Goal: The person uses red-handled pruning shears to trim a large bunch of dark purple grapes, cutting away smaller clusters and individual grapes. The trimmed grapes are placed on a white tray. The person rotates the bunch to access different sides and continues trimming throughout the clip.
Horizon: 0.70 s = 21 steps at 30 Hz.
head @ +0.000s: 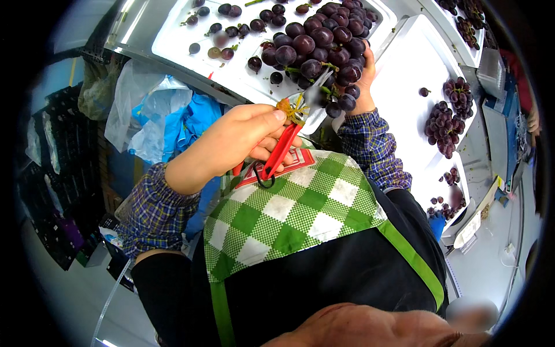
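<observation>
My left hand [256, 132] holds red-handled snips [279, 149], palm turned up, with a black loop at the handle end. Their blades point up and right, against the underside of a large bunch of dark purple grapes [321, 43]. A yellow-brown scrap [292, 110] sits by the pivot under my thumb; I cannot tell what it is. My right hand [365, 86] cups the bunch from its right side, fingers mostly hidden behind the berries. Beneath the bunch is a white foam tray [173, 37], with green stem ends showing near the blades.
Loose grapes [258, 25] and stem bits lie scattered on the tray. A second white tray [399, 86] at right holds small bunches [444, 126]. Crumpled blue and clear plastic bags [169, 117] hang at left. A green checked apron [299, 204] covers my front.
</observation>
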Available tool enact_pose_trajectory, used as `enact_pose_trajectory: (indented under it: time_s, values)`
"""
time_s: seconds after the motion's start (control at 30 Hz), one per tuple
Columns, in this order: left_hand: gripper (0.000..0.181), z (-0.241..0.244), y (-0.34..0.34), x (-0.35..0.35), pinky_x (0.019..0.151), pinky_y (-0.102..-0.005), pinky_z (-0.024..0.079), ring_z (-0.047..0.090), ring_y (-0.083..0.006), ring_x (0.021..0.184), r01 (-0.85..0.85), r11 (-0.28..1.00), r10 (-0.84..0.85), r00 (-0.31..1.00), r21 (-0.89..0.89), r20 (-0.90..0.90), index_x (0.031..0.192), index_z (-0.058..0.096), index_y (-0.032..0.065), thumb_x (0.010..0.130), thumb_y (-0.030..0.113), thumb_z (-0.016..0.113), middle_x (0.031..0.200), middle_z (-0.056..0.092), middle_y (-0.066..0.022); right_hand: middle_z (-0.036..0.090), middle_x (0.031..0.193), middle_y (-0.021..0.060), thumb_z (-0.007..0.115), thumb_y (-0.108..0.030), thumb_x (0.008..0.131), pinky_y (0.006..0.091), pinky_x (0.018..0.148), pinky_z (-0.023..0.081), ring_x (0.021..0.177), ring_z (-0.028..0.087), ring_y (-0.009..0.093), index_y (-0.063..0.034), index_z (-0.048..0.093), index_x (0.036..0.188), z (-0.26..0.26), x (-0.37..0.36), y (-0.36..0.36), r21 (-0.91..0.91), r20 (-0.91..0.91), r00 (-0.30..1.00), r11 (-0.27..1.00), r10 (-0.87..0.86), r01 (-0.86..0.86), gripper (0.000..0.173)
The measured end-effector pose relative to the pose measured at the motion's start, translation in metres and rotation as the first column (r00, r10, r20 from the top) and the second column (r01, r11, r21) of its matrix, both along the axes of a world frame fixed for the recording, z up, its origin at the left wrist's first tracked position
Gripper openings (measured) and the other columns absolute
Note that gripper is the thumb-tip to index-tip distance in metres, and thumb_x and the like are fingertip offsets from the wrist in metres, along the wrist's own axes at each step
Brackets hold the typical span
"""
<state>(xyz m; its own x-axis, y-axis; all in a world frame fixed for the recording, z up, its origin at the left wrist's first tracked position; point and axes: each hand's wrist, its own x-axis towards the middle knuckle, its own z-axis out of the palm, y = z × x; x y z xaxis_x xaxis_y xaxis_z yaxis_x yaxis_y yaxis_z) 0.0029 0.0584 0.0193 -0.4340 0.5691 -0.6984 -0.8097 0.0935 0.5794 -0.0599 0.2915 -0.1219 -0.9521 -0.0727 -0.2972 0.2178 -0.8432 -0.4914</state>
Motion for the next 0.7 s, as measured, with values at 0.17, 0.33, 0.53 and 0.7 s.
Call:
enact_pose_trajectory:
  time_s: [0.17, 0.33, 0.53, 0.7]
  values:
    - [0.043, -0.009, 0.003, 0.006, 0.076, -0.0381, 0.058, 0.068, -0.0284, 0.084, -0.028, 0.998, 0.027, 0.999, 0.056, 0.023, 0.121, 0.048, -0.0097, 0.102, 0.028, 0.04, 0.109, 0.063, -0.0245, 0.064, 0.116, 0.0115, 0.05, -0.038, 0.09, 0.0436, 0.093, 0.053, 0.105, 0.063, 0.028, -0.01, 0.055, 0.123, 0.003, 0.001, 0.001, -0.178, -0.048, 0.995, 0.98, 0.083, -0.09, 0.044]
    - [0.044, -0.014, 0.009, 0.008, 0.074, -0.0399, 0.058, 0.068, -0.0296, 0.085, -0.073, 0.995, 0.071, 0.997, 0.065, 0.031, 0.123, 0.046, -0.0109, 0.102, 0.027, 0.039, 0.109, 0.063, -0.0258, 0.057, 0.127, 0.0166, 0.05, -0.044, 0.091, 0.048, 0.099, 0.048, 0.114, 0.057, 0.034, -0.0046, 0.048, 0.132, -0.007, -0.002, 0.006, -0.333, -0.146, 0.982, 0.929, 0.12, -0.163, 0.057]
    - [0.044, -0.019, 0.014, 0.011, 0.074, -0.0393, 0.058, 0.068, -0.0284, 0.083, -0.115, 0.989, 0.11, 0.993, 0.09, 0.051, 0.123, 0.046, -0.0109, 0.102, 0.027, 0.038, 0.108, 0.063, -0.0244, 0.057, 0.126, 0.0165, 0.051, -0.043, 0.091, 0.048, 0.099, 0.048, 0.113, 0.058, 0.033, -0.0041, 0.048, 0.131, 0.009, 0.002, -0.004, 0.087, 0.001, 1.0, 0.996, -0.009, 0.009, 0.056]
    - [0.041, -0.024, 0.017, 0.019, 0.07, -0.0328, 0.056, 0.066, -0.0229, 0.077, -0.098, 0.994, 0.101, 0.993, 0.05, -0.061, 0.119, 0.05, -0.0068, 0.103, 0.029, 0.038, 0.1, 0.064, -0.0177, 0.058, 0.125, 0.016, 0.054, -0.04, 0.09, 0.0477, 0.098, 0.049, 0.112, 0.059, 0.033, -0.0043, 0.049, 0.13, 0.002, 0.0, -0.002, 0.079, -0.011, 0.998, 0.995, -0.06, 0.06, 0.054]
